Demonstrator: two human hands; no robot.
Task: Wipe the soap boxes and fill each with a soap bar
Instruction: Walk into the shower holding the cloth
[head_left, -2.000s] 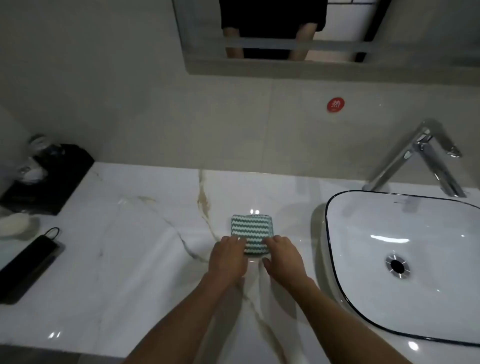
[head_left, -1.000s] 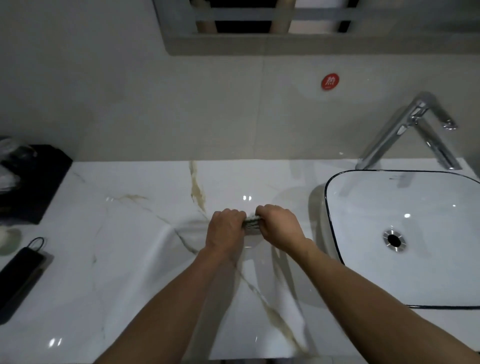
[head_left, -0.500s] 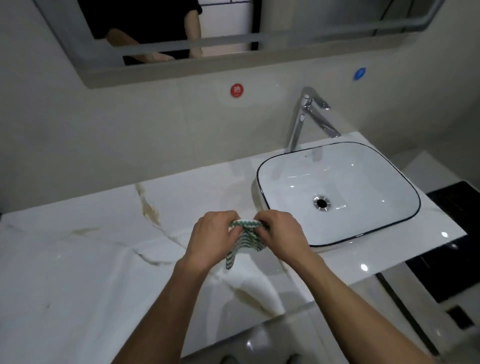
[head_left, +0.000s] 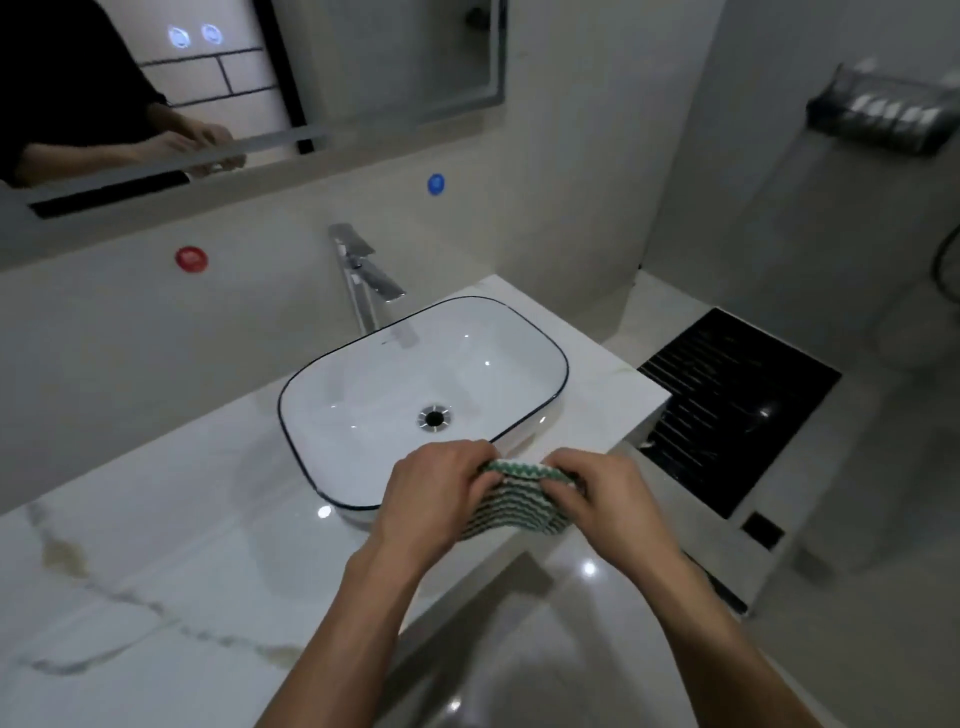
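One cloth (head_left: 511, 501), striped green and white in zigzags, and two hands on it. The left hand (head_left: 435, 491) pinches its left edge and the right hand (head_left: 605, 491) its right edge, fingers curled over the top fold, so each grip is closed on the cloth. It hangs between the two grips, lifted clear of the table (head_left: 156, 571), sagging a little below the knuckles. Both forearms reach forward and converge, wrists level, backs of the hands up.

Just beyond the grips sits one white basin (head_left: 322, 470) with a dark rim, and behind it one chrome tap (head_left: 358, 275). On the wall past that are two round stickers, one red (head_left: 191, 259) to the left and one blue (head_left: 435, 184) to the right. No soap box or soap bar shows.
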